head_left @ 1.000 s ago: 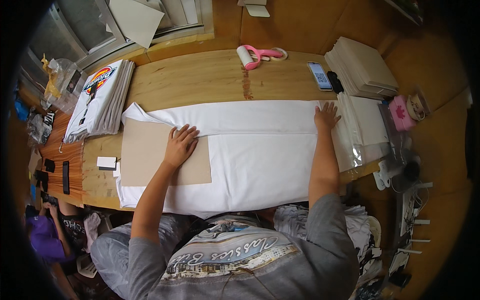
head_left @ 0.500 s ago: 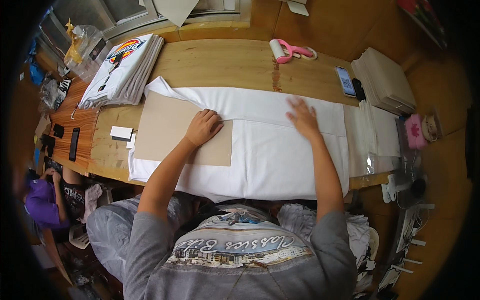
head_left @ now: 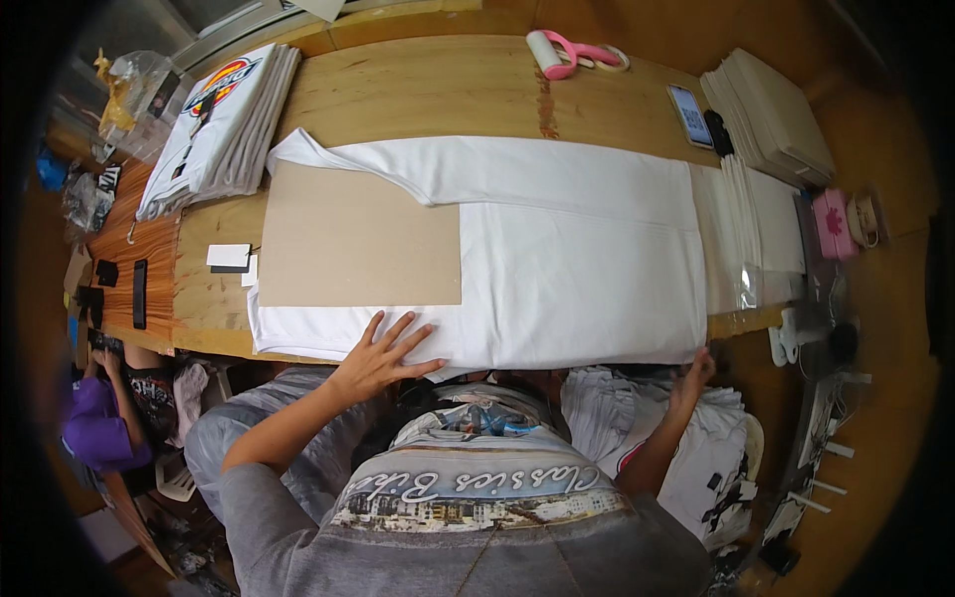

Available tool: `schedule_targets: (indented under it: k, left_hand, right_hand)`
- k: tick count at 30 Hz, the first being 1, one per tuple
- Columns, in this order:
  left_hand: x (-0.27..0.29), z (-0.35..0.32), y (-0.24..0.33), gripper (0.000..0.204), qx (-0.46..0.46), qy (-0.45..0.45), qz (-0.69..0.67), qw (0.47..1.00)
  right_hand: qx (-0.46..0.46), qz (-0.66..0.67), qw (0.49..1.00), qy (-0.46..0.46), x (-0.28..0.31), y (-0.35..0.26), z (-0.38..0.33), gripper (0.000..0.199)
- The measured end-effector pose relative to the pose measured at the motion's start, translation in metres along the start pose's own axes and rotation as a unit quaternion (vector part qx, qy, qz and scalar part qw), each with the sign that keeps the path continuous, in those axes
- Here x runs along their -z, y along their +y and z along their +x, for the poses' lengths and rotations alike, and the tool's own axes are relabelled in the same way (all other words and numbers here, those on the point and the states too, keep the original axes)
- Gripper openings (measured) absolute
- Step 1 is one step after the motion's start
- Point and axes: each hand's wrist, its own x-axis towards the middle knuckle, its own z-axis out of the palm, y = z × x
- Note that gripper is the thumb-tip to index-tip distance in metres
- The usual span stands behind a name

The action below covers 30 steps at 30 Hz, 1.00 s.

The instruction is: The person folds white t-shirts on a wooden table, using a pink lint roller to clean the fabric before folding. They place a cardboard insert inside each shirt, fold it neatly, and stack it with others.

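Observation:
A white garment (head_left: 577, 269), likely a T-shirt, lies spread on the wooden table, its far side folded over in a long strip. On its left half rests a flat beige cardboard sheet (head_left: 358, 239), whose upper right part the fold partly covers. My left hand (head_left: 388, 353) lies on the garment just below the board, fingers spread, holding nothing. By the garment's near right corner, at the table's front edge, is my right hand (head_left: 691, 380). Its fingers are dim and blurred, so whether they grip the cloth is unclear. Paper tags (head_left: 229, 257) lie left of the board.
Folded white shirts (head_left: 224, 129) are stacked at the far left. A pink-handled lint roller (head_left: 557, 55) and a phone (head_left: 688, 114) lie toward the back. Beige boards (head_left: 776, 114) and clear plastic bags (head_left: 766, 239) sit at right. Someone in purple (head_left: 104, 423) sits at lower left.
Both hands have drawn back toward me from the far fold: the left from the board to the near cloth, the right to the near right corner. The view has shifted slightly.

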Motion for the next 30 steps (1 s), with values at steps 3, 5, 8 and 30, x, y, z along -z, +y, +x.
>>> schedule_targets:
  k: [3, 5, 8, 30]
  left_hand:
    - [-0.017, -0.001, 0.001, 0.037, -0.041, 0.051, 0.056, 0.996]
    - [-0.018, 0.001, 0.000, 0.033, -0.063, 0.085, -0.020, 0.994]
    - [-0.003, 0.005, -0.007, 0.031, -0.024, 0.104, -0.088, 0.990]
    - [-0.009, 0.109, -0.104, 0.021, 0.278, 0.211, -0.166, 0.922]
  right_hand:
    - [-0.142, 0.142, 0.969, -0.145, 0.022, 0.002, -0.011, 0.037]
    - [-0.118, 0.144, 0.965, -0.187, 0.042, 0.007, -0.006, 0.037]
    - [-0.034, 0.204, 0.947, -0.245, 0.030, -0.056, -0.022, 0.037]
    - [0.283, -0.484, 0.828, 0.006, -0.167, -0.112, 0.062, 0.027]
